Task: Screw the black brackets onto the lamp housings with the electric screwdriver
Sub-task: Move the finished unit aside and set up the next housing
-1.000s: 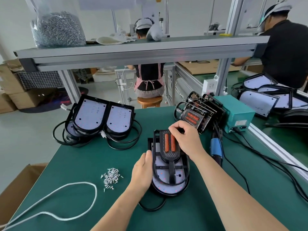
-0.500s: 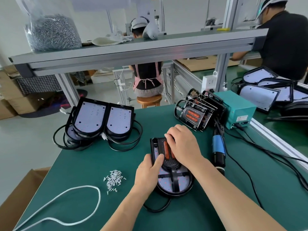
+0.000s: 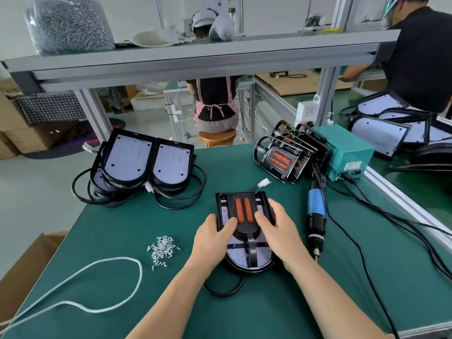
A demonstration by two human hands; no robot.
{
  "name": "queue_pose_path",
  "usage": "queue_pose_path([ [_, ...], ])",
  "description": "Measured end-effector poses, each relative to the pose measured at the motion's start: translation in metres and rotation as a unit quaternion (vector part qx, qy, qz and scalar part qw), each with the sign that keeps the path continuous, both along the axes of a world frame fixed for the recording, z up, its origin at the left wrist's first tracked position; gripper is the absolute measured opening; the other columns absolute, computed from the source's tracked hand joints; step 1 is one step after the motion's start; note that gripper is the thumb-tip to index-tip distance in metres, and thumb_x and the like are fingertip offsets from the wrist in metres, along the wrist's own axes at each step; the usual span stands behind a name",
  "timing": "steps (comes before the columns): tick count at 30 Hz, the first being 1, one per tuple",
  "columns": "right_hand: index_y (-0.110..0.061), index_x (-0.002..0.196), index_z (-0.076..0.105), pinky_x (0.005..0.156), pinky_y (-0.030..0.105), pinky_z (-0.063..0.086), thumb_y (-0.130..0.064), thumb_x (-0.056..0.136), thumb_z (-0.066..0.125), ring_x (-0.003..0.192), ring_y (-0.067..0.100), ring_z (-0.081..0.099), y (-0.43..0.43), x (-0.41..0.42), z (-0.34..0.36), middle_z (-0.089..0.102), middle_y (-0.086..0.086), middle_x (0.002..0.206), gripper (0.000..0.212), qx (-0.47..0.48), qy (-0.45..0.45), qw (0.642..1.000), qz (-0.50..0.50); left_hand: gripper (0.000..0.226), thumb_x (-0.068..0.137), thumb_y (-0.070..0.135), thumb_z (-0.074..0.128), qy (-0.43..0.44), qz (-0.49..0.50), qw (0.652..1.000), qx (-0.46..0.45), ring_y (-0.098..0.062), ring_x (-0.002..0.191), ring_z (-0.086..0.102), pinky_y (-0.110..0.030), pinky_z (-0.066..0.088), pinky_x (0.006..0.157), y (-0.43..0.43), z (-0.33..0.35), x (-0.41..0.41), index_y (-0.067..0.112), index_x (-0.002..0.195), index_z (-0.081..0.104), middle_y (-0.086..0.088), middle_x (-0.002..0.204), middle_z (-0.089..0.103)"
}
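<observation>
A black lamp housing [image 3: 244,261] with a white LED board lies flat mid-table. On it sits a black bracket [image 3: 244,231] with two orange strips. My left hand [image 3: 211,238] grips the housing's left edge, thumb pressed on the bracket. My right hand [image 3: 278,231] lies over the right edge with fingers fairly straight, its thumb on the bracket too. The electric screwdriver [image 3: 316,211], blue and black, lies on the mat just right of my right hand, untouched. A small heap of silver screws [image 3: 161,249] lies left of the housing.
Stacked housings with coiled cables [image 3: 144,165] stand at back left, a stack of brackets [image 3: 283,160] and a teal power box [image 3: 349,152] at back right. A white cord [image 3: 97,289] loops at front left. Black cables [image 3: 391,216] cross the right side. People work beyond.
My right hand brought the raised bracket down flat onto the housing and slid from its top to its right side. My left thumb moved onto the bracket.
</observation>
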State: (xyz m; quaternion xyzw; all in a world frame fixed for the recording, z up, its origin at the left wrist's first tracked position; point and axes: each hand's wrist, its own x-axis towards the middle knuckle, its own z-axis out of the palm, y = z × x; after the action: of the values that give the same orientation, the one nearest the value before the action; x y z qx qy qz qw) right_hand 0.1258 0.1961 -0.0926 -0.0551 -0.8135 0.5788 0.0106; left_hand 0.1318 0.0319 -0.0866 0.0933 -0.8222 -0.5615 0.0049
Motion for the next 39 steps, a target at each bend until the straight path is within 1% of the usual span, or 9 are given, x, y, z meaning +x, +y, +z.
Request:
queue_pose_path([
  [2, -0.029, 0.153, 0.041, 0.114, 0.031, 0.036, -0.034, 0.098, 0.063, 0.133, 0.005, 0.049, 0.001, 0.001, -0.002, 0.054, -0.016, 0.144, 0.059, -0.029, 0.007, 1.0, -0.003, 0.047, 0.076, 0.056, 0.058, 0.009, -0.006, 1.0, 0.003, -0.025, 0.087, 0.065, -0.043, 0.054, 0.084, -0.001, -0.002, 0.0, 0.012, 0.091, 0.062, -0.004, 0.091, 0.071],
  [5, -0.029, 0.152, 0.044, 0.118, 0.04, 0.037, -0.026, 0.097, 0.065, 0.134, 0.005, 0.051, 0.002, 0.001, -0.003, 0.057, -0.016, 0.144, 0.059, -0.062, 0.012, 0.998, -0.007, 0.033, 0.083, 0.05, 0.065, 0.036, 0.0, 0.999, -0.023, -0.006, 0.066, 0.057, -0.02, 0.047, 0.063, -0.003, -0.009, 0.002, 0.019, 0.088, 0.056, 0.008, 0.075, 0.064],
  [8, -0.03, 0.147, 0.051, 0.115, 0.042, 0.04, -0.018, 0.097, 0.063, 0.128, 0.004, 0.057, 0.004, 0.002, -0.002, 0.064, -0.019, 0.134, 0.053, -0.079, 0.022, 0.997, 0.009, 0.027, 0.088, 0.041, 0.069, 0.061, 0.006, 0.997, -0.04, 0.009, 0.078, 0.059, -0.008, 0.041, 0.062, -0.002, -0.013, 0.004, 0.027, 0.105, 0.053, 0.018, 0.087, 0.067],
  [17, -0.033, 0.143, 0.055, 0.113, 0.041, 0.043, -0.019, 0.096, 0.063, 0.121, 0.004, 0.061, 0.007, 0.002, -0.002, 0.068, -0.019, 0.125, 0.049, -0.063, 0.019, 0.998, 0.005, 0.025, 0.083, 0.046, 0.069, 0.09, 0.034, 0.99, -0.099, -0.003, 0.07, 0.057, -0.016, 0.043, 0.056, 0.002, -0.011, 0.004, 0.03, 0.089, 0.051, 0.014, 0.073, 0.065],
  [21, -0.031, 0.145, 0.054, 0.114, 0.041, 0.042, -0.021, 0.096, 0.064, 0.125, 0.005, 0.058, 0.008, 0.0, -0.004, 0.066, -0.018, 0.131, 0.051, -0.054, 0.015, 0.998, -0.001, 0.021, 0.088, 0.04, 0.068, 0.104, 0.033, 0.99, -0.091, -0.006, 0.074, 0.058, -0.024, 0.048, 0.07, 0.001, -0.007, -0.001, 0.023, 0.091, 0.056, 0.007, 0.081, 0.066],
  [24, -0.033, 0.144, 0.055, 0.114, 0.04, 0.041, -0.022, 0.095, 0.065, 0.124, 0.003, 0.058, 0.009, -0.001, -0.004, 0.066, -0.021, 0.129, 0.051, -0.048, 0.015, 0.999, -0.004, 0.014, 0.097, 0.035, 0.057, 0.101, 0.048, 0.989, -0.1, -0.007, 0.084, 0.056, -0.01, 0.041, 0.073, -0.006, -0.007, -0.001, 0.022, 0.092, 0.061, 0.009, 0.091, 0.06],
  [28, -0.035, 0.142, 0.057, 0.113, 0.04, 0.042, -0.022, 0.095, 0.066, 0.121, 0.001, 0.059, 0.007, -0.001, -0.004, 0.066, -0.026, 0.124, 0.05, -0.052, 0.016, 0.999, -0.002, 0.016, 0.091, 0.015, 0.061, 0.111, 0.08, 0.97, -0.204, -0.005, 0.072, 0.055, -0.004, 0.037, 0.062, -0.052, 0.01, -0.003, 0.02, 0.078, 0.069, 0.008, 0.075, 0.062],
  [34, -0.033, 0.145, 0.054, 0.114, 0.041, 0.041, -0.024, 0.095, 0.066, 0.125, 0.007, 0.058, 0.007, -0.002, -0.006, 0.064, -0.022, 0.129, 0.053, -0.054, 0.013, 0.998, -0.003, 0.028, 0.075, 0.002, 0.068, -0.006, -0.091, 0.939, -0.33, 0.001, 0.059, 0.055, -0.015, 0.043, 0.062, -0.122, 0.039, 0.0, 0.029, 0.068, 0.069, 0.009, 0.067, 0.064],
  [39, -0.036, 0.138, 0.059, 0.107, 0.033, 0.044, -0.021, 0.092, 0.068, 0.114, -0.004, 0.06, 0.006, -0.003, -0.007, 0.066, -0.035, 0.111, 0.049, -0.058, 0.012, 0.998, -0.007, 0.02, 0.078, 0.012, 0.071, -0.026, -0.185, 0.885, -0.426, -0.009, 0.079, 0.056, -0.025, 0.049, 0.072, -0.118, 0.034, -0.003, 0.03, 0.078, 0.063, 0.008, 0.088, 0.059],
])
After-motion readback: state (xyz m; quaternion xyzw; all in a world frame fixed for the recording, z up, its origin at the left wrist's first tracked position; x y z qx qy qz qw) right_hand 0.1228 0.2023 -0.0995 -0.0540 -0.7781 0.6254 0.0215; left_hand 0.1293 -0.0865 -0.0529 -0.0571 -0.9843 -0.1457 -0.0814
